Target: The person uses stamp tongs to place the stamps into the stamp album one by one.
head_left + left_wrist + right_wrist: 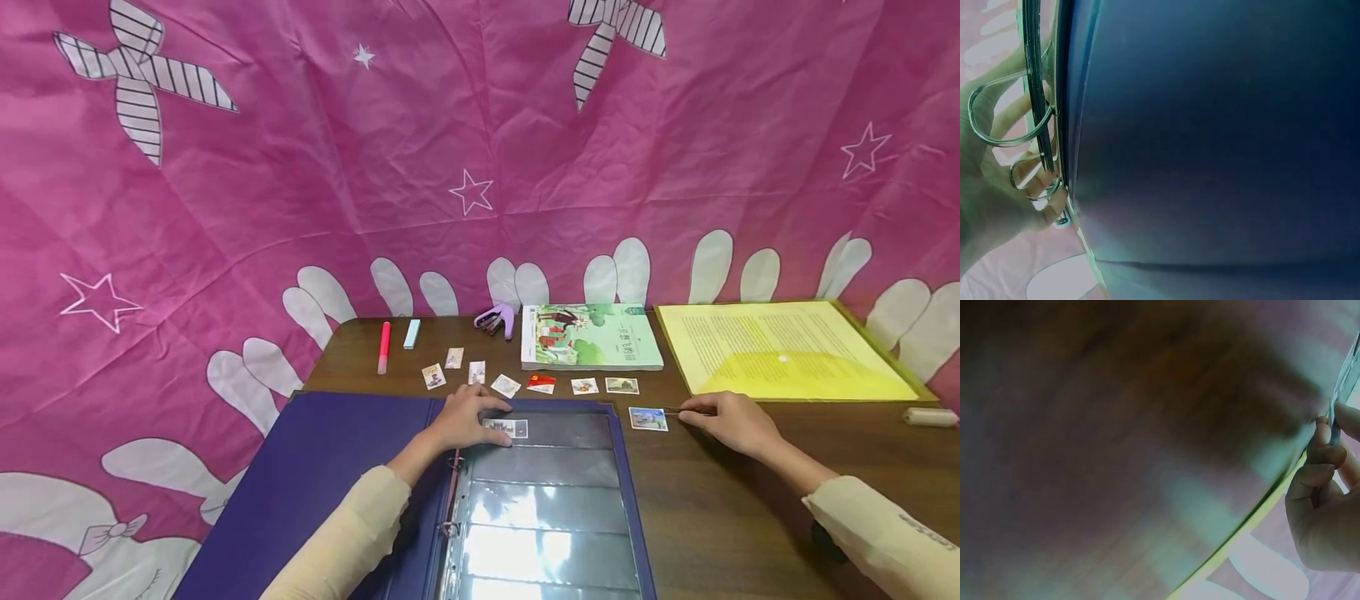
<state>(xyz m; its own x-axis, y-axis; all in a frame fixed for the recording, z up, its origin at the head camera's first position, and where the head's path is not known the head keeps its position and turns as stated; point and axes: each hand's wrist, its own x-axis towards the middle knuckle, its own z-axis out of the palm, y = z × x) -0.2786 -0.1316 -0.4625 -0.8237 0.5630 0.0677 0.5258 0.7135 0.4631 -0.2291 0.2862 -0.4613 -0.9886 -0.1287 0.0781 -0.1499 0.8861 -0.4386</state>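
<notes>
Hands apart: the left hand [462,418] lies with thumb and fingers spread on the album [345,475] around a pocketed stamp [515,429]; the right hand [731,419] pinches tweezers [672,412]. Left of it, and nearer to it, a blue stamp [648,419] lies at their tips, just beyond the album's right edge, long axis roughly sideways. Farther back lies a castle-coloured yellow stamp [622,386].

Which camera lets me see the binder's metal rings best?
The left wrist view: the rings look big there, their curved loops plain in front of the left hand. The head view shows them too, but small, along the middle of the open binder. The right wrist view doesn't show them.
</notes>
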